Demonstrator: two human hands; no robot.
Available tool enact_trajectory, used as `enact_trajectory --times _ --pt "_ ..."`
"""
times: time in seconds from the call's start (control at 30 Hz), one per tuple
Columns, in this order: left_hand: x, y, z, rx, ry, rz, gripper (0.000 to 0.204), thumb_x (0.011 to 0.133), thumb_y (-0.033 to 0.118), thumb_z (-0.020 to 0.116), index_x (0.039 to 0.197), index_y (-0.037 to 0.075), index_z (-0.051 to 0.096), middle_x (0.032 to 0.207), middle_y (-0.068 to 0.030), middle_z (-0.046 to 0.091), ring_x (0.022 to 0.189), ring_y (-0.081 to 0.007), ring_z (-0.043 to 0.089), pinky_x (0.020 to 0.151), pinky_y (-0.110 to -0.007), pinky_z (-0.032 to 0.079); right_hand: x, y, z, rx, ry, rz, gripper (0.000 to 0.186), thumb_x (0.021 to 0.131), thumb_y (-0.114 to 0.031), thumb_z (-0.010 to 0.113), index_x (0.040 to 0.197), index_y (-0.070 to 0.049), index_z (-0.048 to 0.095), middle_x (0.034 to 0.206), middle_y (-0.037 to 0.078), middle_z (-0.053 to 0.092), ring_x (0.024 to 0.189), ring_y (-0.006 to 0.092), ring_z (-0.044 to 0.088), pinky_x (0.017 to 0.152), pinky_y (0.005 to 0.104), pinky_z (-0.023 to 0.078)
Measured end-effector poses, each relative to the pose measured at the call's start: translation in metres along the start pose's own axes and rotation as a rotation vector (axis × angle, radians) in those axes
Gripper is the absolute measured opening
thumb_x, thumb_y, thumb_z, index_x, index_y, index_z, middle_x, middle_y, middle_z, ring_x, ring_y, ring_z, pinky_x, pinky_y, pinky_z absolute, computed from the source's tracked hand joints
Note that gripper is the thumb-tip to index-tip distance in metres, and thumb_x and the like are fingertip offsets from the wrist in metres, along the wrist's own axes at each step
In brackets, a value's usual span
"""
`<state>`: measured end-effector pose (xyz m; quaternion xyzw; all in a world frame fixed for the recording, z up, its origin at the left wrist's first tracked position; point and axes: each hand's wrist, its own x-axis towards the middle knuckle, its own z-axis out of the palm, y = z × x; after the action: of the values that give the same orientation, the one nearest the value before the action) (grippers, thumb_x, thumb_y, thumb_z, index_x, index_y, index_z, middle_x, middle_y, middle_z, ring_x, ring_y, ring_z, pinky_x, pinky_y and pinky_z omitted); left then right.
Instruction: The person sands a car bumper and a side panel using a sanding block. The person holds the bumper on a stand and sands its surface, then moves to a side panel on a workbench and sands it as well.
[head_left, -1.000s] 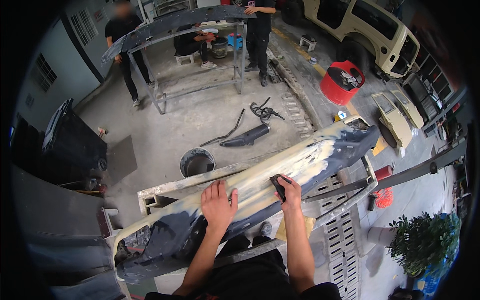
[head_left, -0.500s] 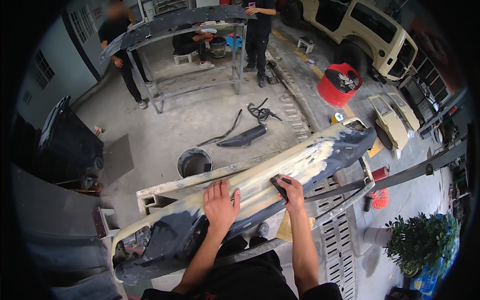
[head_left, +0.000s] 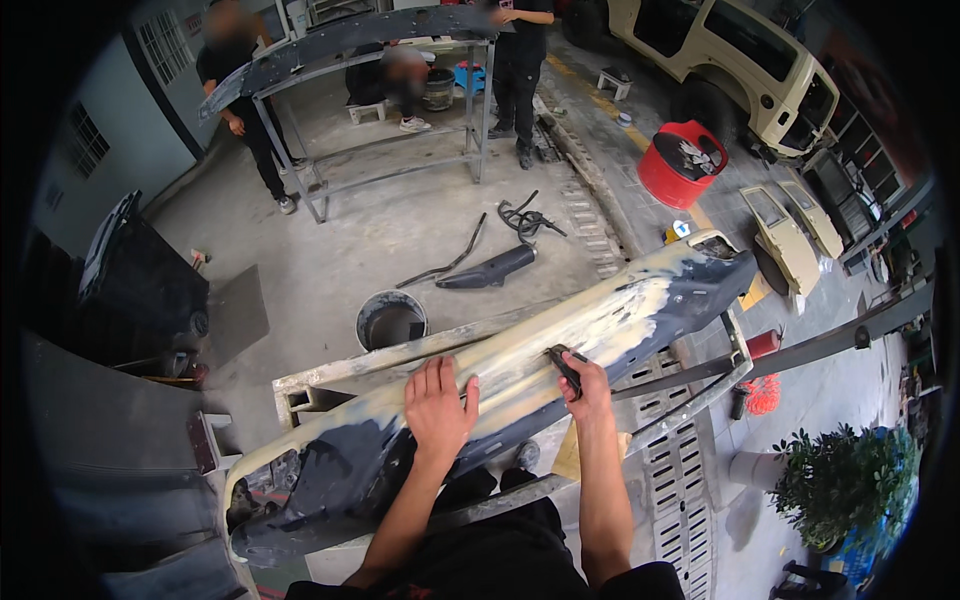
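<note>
A long car bumper (head_left: 520, 352) lies slantwise across a metal stand in front of me. It is dark, with cream and whitish, streaked patches like sanded filler along its upper face. My left hand (head_left: 439, 405) rests flat on the cream part, fingers stretched out, holding nothing. To its right, my right hand (head_left: 588, 387) is wrapped round a small black block-shaped hand tool (head_left: 564, 368). The tool's far end is at the streaked patch on the bumper. Its underside is hidden, so I cannot tell its exact kind.
The pale stand frame (head_left: 300, 385) runs under the bumper. Beyond it are a bucket (head_left: 391, 322), dark pipes and a black plastic part (head_left: 488, 268) on the floor. People work at another bumper (head_left: 370, 35) at the back. A red tub (head_left: 672, 180) and a plant (head_left: 840, 480) are to the right.
My right hand and the black tool have shifted slightly to the right, and the tool has turned a little. My left hand stays nearly in place on the bumper.
</note>
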<state>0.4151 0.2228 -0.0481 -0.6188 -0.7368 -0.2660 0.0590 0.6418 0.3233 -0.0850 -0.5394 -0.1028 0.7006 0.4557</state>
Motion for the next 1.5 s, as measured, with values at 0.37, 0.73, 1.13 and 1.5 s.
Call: enact_trajectory --times 0.37,0.73,1.13,1.5 --pt "0.000 -0.001 -0.005 0.018 0.025 0.010 0.046 0.090 0.037 0.066 0.119 0.000 0.063 0.118 -0.0174 0.065 0.109 -0.0333 0.061 0.097 -0.044 0.046 0.004 0.024 -0.009 0.027 -0.022 -0.043 0.016 0.095 -0.015 0.068 0.094 0.001 0.065 0.071 0.011 0.066 0.040 0.0148 0.053 0.032 0.0236 0.040" --pt "-0.008 -0.004 -0.008 0.034 0.021 0.001 0.048 0.091 0.040 0.065 0.119 0.001 0.064 0.118 -0.0161 0.066 0.111 -0.0316 0.061 0.099 -0.042 0.045 -0.021 0.003 0.031 -0.028 0.055 -0.197 0.020 0.089 -0.008 0.070 0.108 -0.007 0.064 0.083 0.005 0.066 0.056 0.0157 0.057 0.046 0.0250 0.051" --pt "0.001 -0.002 0.001 0.024 0.052 -0.003 0.047 0.089 0.035 0.066 0.118 -0.002 0.064 0.116 -0.0175 0.066 0.108 -0.0334 0.060 0.098 -0.045 0.045 0.017 0.029 -0.015 -0.583 0.055 -0.711 0.014 0.087 -0.006 0.075 0.094 -0.002 0.063 0.078 0.003 0.064 0.073 0.0087 0.056 0.066 0.0249 0.047" --pt "-0.005 -0.002 0.000 0.009 0.028 0.014 0.050 0.090 0.036 0.066 0.120 -0.003 0.064 0.119 -0.0188 0.065 0.114 -0.0343 0.058 0.102 -0.046 0.043 0.017 0.010 -0.008 -0.297 0.042 -0.343 0.016 0.084 -0.002 0.075 0.097 -0.002 0.066 0.086 0.006 0.070 0.071 0.0125 0.064 0.066 0.0245 0.051"
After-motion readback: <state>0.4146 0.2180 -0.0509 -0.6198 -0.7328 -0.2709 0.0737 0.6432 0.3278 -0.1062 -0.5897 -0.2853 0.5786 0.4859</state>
